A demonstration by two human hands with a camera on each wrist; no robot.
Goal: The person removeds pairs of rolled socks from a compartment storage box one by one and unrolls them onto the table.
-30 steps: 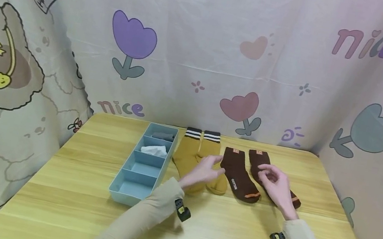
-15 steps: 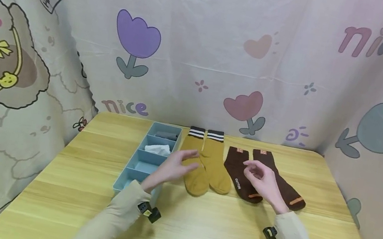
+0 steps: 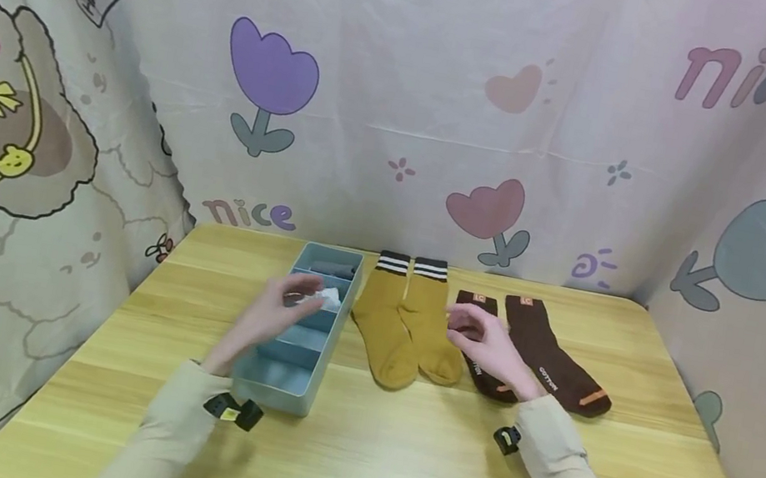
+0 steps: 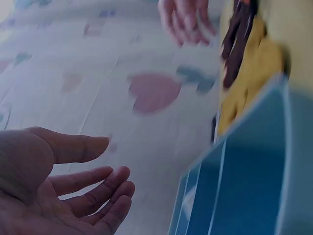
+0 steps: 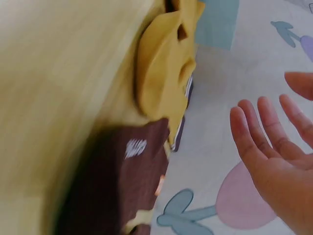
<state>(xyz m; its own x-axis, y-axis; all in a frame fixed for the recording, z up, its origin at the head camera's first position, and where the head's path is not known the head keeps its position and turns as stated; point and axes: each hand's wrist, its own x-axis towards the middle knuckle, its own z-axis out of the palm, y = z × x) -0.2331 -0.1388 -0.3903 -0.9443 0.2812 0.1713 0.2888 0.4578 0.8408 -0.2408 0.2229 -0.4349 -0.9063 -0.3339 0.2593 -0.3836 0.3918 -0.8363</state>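
Note:
My left hand [image 3: 268, 311] hovers over the left side of a blue divided box [image 3: 273, 398], fingers loosely bent and holding nothing. Above the left brown sock [image 3: 489, 385] is my right hand [image 3: 490, 346], which partly hides it; its palm and relaxed fingers look bare in the right wrist view. The other brown sock [image 3: 553, 360] lies just to the right. Between box and brown socks lie two mustard socks [image 3: 380, 319] with striped cuffs, flat and slightly overlapping. In the box's back compartments are a dark grey folded cloth [image 3: 334, 269] and a white cloth [image 3: 330, 298], partly covered by my left hand.
The wooden table [image 3: 383, 467] carries everything. A printed curtain [image 3: 390, 105] hangs along its back edge and both sides. Each forearm wears a beige sleeve, with a small black wrist camera [image 3: 236, 411] on the left and another [image 3: 506, 440] on the right.
My left hand has moved left, from over the mustard socks to over the box. My right hand has shifted left from the right brown sock to the left one. The socks have stayed put.

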